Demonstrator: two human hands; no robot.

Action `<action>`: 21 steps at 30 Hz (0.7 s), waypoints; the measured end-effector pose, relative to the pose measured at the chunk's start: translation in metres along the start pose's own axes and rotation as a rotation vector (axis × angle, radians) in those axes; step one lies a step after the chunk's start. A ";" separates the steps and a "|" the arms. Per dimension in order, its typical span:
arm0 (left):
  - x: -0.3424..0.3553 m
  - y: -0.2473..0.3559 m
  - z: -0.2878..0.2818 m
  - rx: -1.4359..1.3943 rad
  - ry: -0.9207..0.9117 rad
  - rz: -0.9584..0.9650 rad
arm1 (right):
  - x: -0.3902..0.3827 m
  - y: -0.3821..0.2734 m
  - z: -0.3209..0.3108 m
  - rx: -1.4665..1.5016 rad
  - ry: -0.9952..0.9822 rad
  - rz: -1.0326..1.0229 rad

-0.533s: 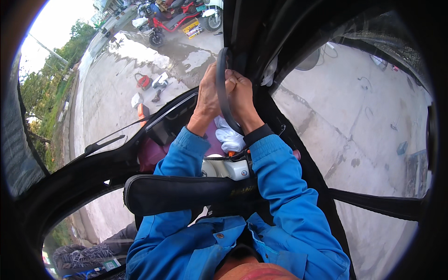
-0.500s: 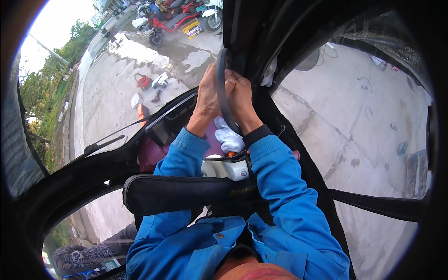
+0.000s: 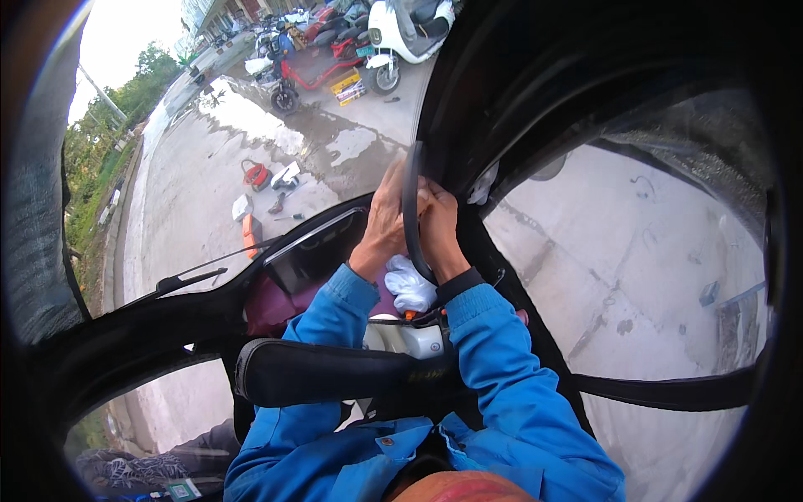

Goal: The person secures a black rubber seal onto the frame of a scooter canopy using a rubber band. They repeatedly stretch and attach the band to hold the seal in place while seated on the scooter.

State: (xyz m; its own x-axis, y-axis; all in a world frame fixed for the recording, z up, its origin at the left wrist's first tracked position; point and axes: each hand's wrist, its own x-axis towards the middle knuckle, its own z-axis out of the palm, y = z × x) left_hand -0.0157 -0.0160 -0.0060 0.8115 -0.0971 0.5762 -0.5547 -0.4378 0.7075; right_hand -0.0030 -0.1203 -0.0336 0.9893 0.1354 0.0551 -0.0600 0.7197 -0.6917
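Observation:
Both of my hands are raised at the front of a black canopy, one on each side of a dark curved strip. My left hand is at the strip's left, its fingers partly closed, reaching up and slightly blurred. On the other side, my right hand is closed, knuckles bent, close against the left hand's fingertips. The strip passes in front of the fingers, so whatever they grip is hidden. Below the wrists lies a crumpled white plastic bag beside a white scooter body panel.
A padded black bar crosses over my forearms. The canopy frame surrounds me, with a wiper at left. Outside on the concrete are a red bag-like item, an orange case and a parked white scooter.
My hands and the strip appear lower in the picture. The outside scene and canopy have shifted down too, bringing more of the white scooter into view.

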 end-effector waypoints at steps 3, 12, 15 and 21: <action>0.002 -0.005 0.007 0.130 0.089 0.198 | 0.003 0.006 -0.012 -0.171 -0.001 -0.051; -0.012 0.000 0.011 -0.059 0.140 0.023 | -0.023 0.010 -0.038 -0.546 0.049 -0.123; -0.014 -0.001 0.005 -0.037 0.129 0.045 | -0.040 0.004 -0.035 -0.415 0.118 -0.151; -0.015 -0.007 0.006 -0.083 0.135 0.062 | -0.074 -0.027 -0.006 -0.546 0.071 -0.374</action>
State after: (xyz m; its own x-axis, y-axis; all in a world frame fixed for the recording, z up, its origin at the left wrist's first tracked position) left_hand -0.0231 -0.0169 -0.0218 0.7461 0.0021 0.6658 -0.6209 -0.3589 0.6969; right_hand -0.0743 -0.1539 -0.0239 0.9380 -0.1152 0.3270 0.3462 0.2588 -0.9018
